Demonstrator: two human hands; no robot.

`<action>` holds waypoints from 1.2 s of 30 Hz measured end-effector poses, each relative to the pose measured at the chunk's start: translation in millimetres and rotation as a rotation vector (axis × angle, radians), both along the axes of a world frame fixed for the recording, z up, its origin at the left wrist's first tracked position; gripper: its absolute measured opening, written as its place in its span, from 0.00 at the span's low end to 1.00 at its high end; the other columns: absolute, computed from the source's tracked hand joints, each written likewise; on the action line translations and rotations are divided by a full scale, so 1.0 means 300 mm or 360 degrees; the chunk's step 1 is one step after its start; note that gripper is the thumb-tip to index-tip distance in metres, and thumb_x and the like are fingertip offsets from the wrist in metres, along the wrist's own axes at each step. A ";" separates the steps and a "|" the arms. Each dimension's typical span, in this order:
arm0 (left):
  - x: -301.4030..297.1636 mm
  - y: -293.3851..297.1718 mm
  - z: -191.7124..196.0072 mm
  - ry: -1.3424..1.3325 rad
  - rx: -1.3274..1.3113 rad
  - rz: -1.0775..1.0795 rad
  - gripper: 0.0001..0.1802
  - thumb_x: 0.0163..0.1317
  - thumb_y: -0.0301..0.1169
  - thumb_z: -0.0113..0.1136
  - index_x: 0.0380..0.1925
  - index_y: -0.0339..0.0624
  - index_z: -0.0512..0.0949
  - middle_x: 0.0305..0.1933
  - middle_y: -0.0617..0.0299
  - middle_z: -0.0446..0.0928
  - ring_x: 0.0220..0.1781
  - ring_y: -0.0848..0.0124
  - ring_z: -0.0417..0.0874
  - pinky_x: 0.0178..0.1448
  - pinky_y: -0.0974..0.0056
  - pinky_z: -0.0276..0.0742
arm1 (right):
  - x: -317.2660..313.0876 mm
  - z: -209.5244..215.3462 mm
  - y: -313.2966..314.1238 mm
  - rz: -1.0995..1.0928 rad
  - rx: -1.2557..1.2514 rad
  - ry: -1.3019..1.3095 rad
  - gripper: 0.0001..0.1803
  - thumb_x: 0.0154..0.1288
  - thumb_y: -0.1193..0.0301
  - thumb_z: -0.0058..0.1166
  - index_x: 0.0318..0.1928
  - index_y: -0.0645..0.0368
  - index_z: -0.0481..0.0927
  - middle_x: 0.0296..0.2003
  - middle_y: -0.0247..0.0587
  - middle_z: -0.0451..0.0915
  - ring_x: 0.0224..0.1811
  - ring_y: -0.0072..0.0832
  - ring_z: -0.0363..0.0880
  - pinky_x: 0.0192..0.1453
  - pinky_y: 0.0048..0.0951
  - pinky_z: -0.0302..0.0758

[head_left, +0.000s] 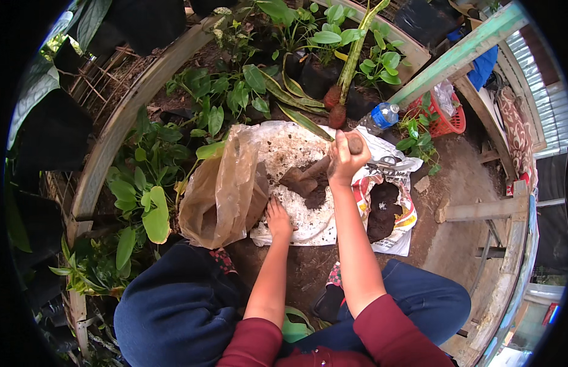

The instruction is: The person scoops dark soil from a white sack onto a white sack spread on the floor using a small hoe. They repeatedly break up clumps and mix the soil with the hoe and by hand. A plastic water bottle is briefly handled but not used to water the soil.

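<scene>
My right hand (pixel 348 160) is wrapped round the wooden handle of a hand trowel (pixel 294 181). The trowel's blade points left and rests at a small heap of dark soil (pixel 317 196) on a soil-smeared white sack (pixel 284 145). My left hand (pixel 278 221) lies on the sack with its fingers stretched out, near the trowel blade and holding nothing. Beside it on the left stands a brownish clear plastic bag (pixel 226 183), its mouth gaping. To the right of my right forearm, an opened printed sack (pixel 407 221) holds dark soil.
Scissors (pixel 387 164) lie on the printed sack. Beyond are a water bottle (pixel 382 116), a snake plant (pixel 351 61) and a red basket (pixel 448 122). Leafy plants (pixel 151 205) crowd the left, behind a curved wooden beam (pixel 106 134). A wooden frame (pixel 489 211) borders the right.
</scene>
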State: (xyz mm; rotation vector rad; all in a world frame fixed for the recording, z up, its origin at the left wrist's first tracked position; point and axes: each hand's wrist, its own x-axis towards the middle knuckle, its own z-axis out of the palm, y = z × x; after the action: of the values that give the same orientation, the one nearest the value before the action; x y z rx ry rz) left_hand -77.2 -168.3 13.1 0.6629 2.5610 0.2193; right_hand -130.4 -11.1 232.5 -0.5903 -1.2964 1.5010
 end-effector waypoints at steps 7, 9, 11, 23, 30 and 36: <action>-0.023 0.005 -0.009 -0.0065 -0.0049 0.0022 0.75 0.28 0.51 0.79 0.69 0.31 0.39 0.76 0.56 0.38 0.76 0.60 0.44 0.76 0.57 0.48 | 0.137 0.248 0.051 0.0440 0.0000 0.0184 0.15 0.60 0.75 0.52 0.18 0.59 0.63 0.10 0.31 0.58 0.10 0.18 0.55 0.14 0.24 0.54; -0.026 0.013 -0.008 -0.0054 -0.0068 0.0012 0.76 0.28 0.51 0.79 0.70 0.31 0.38 0.76 0.56 0.38 0.76 0.60 0.44 0.76 0.57 0.48 | 0.144 0.252 0.062 0.0508 -0.0016 0.0039 0.15 0.59 0.76 0.52 0.19 0.60 0.64 0.10 0.31 0.59 0.10 0.18 0.55 0.14 0.23 0.54; -0.025 0.020 -0.007 -0.0066 -0.0071 0.0010 0.76 0.28 0.52 0.79 0.70 0.32 0.38 0.76 0.56 0.38 0.76 0.60 0.44 0.76 0.57 0.48 | 0.158 0.205 0.072 0.0633 -0.0119 -0.0033 0.07 0.58 0.81 0.55 0.24 0.63 0.72 0.14 0.31 0.67 0.13 0.16 0.61 0.17 0.19 0.56; -0.030 0.019 -0.007 -0.0066 -0.0128 -0.0024 0.75 0.28 0.51 0.79 0.69 0.31 0.41 0.76 0.55 0.39 0.76 0.59 0.46 0.75 0.57 0.50 | 0.034 0.074 0.060 0.0564 -0.0040 -0.0133 0.10 0.54 0.76 0.58 0.21 0.61 0.71 0.16 0.25 0.68 0.18 0.12 0.63 0.22 0.17 0.58; -0.029 0.031 0.004 -0.0034 -0.0128 -0.0056 0.75 0.27 0.51 0.79 0.69 0.30 0.42 0.76 0.54 0.39 0.75 0.58 0.48 0.74 0.56 0.52 | 0.011 0.057 0.058 0.0358 0.0165 -0.0191 0.06 0.52 0.77 0.58 0.24 0.64 0.74 0.20 0.29 0.73 0.23 0.14 0.69 0.27 0.19 0.65; -0.028 0.007 -0.012 -0.0007 -0.0146 -0.0049 0.75 0.28 0.52 0.79 0.69 0.30 0.41 0.77 0.54 0.38 0.75 0.59 0.47 0.74 0.56 0.52 | 0.046 0.225 -0.001 0.0484 0.0240 0.0287 0.08 0.55 0.81 0.52 0.21 0.64 0.69 0.19 0.34 0.71 0.19 0.15 0.66 0.22 0.17 0.61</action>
State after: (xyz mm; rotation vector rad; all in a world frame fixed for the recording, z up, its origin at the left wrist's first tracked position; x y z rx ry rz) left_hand -85.5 -166.3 9.5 0.6656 2.5380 0.0923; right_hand -116.7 -11.4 299.9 -0.1594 -1.3863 1.6409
